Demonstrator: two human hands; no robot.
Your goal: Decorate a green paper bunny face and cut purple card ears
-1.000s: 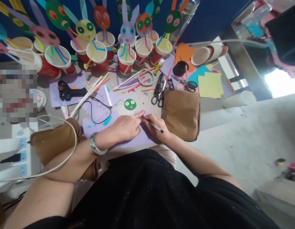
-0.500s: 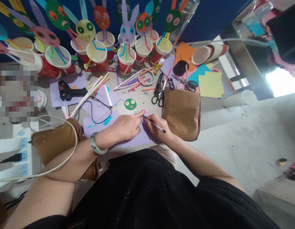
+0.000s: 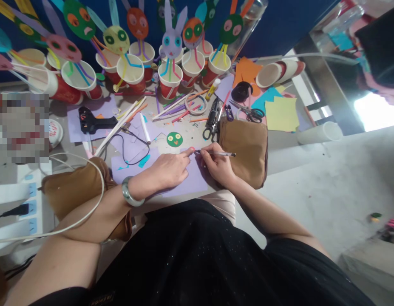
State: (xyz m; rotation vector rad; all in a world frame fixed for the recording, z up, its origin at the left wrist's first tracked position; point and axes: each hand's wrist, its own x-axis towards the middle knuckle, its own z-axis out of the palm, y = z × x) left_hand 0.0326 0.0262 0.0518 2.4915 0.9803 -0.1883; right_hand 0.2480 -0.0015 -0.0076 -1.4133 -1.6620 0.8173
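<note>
My right hand [image 3: 217, 163] is closed around a slim pen [image 3: 220, 154], its tip pointing left close to my left fingertip. My left hand [image 3: 174, 169] rests on a sheet of purple paper [image 3: 192, 182], index finger stretched out and pressing down, the other fingers loosely bent. At that fingertip shows a small reddish spot; I cannot tell whether it is a nail or a paper piece. Just beyond lies a green paper face [image 3: 174, 139] with pale round eyes and an orange mouth.
Red paper cups [image 3: 170, 80] with animal faces on bent sticks line the back. A black glue gun [image 3: 96, 122], a white marker [image 3: 145, 127], scissors [image 3: 210, 132] and a glue stick [image 3: 212, 88] lie around. Brown cushions [image 3: 243, 153] flank both arms; a white cable [image 3: 101, 187] crosses my left forearm.
My right hand has shifted slightly up and right. The pen has swung from a downward slant to nearly level. My left hand has stayed almost still.
</note>
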